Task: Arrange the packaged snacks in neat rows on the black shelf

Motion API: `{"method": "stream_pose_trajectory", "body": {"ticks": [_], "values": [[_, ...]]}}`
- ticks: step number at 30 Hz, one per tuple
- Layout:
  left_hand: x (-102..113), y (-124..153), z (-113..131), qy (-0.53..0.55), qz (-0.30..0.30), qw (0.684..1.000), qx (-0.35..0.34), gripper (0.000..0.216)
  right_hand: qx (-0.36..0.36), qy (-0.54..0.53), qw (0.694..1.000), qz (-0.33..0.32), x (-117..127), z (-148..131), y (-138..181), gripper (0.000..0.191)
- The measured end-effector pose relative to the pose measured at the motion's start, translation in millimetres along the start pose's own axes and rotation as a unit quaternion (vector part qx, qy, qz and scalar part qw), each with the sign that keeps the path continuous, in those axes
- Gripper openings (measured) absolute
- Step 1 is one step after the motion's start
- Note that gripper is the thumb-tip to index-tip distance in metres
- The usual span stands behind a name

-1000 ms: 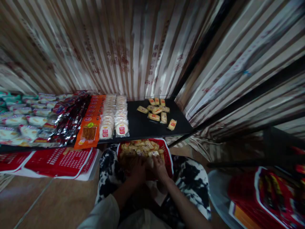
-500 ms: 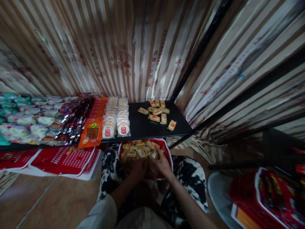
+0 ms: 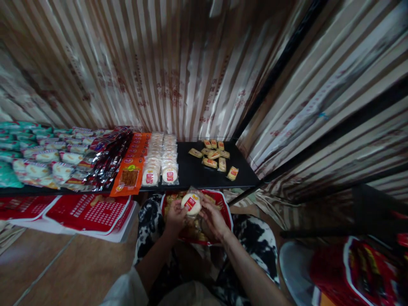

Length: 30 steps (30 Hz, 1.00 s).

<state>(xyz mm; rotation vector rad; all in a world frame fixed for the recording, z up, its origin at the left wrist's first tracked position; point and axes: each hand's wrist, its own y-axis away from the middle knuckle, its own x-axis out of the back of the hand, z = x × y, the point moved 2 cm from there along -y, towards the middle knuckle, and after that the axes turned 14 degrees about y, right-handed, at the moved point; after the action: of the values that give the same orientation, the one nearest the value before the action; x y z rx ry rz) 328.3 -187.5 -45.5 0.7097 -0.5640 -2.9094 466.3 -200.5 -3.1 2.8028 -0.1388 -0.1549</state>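
Observation:
Above a red basket [image 3: 227, 211] between my knees, a round white rice cracker [image 3: 191, 205] in a clear wrapper with a red label faces up. My left hand [image 3: 175, 218] pinches its left side, thumb on the front. The fingers of my right hand [image 3: 215, 219] close on its right edge. Gold-wrapped small snacks [image 3: 199, 235] fill the basket below, partly hidden by my hands. On the black shelf [image 3: 188, 177] just ahead stand two rows of similar wrapped crackers [image 3: 170, 173], with several small yellow packets [image 3: 214, 154] lying loosely to their right.
Orange snack packs [image 3: 128, 175], dark red packs [image 3: 105, 159] and white and green bags [image 3: 43, 155] line the shelf's left. Red baskets [image 3: 86, 212] sit beneath it. Black frame bars [image 3: 270, 85] slant up at right, near a basket of packets [image 3: 366, 265]. Striped sheeting [image 3: 178, 85] hangs behind.
Both hands have come up out of the basket, and the wrapped rice cracker now shows between them. The view has shifted slightly. Shelf items stay as they were.

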Motion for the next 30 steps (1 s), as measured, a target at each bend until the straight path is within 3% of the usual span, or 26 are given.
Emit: {"method": "stream_pose_trajectory", "body": {"ticks": [4, 10, 15, 23, 30], "values": [[7, -2, 1, 0.023, 0.080, 0.994, -0.067, 0.043, -0.007, 0.029, 1.000, 0.007, -13, 10, -7, 0.039], [21, -3, 6, -0.078, 0.113, 0.980, -0.143, 0.027, 0.040, 0.084, 0.996, -0.011, -36, 12, -28, 0.035], [43, -4, 35, -0.232, 0.145, 0.926, -0.262, 0.047, 0.073, 0.127, 0.989, -0.036, -62, 1, -49, 0.033], [64, -24, 65, -0.386, 0.164, 0.830, -0.367, 0.064, 0.142, 0.230, 0.961, -0.053, -124, -9, -86, 0.021], [76, -53, 81, -0.411, 0.188, 0.800, -0.395, 0.062, 0.198, 0.391, 0.899, 0.021, -155, -19, -102, 0.016]]}}
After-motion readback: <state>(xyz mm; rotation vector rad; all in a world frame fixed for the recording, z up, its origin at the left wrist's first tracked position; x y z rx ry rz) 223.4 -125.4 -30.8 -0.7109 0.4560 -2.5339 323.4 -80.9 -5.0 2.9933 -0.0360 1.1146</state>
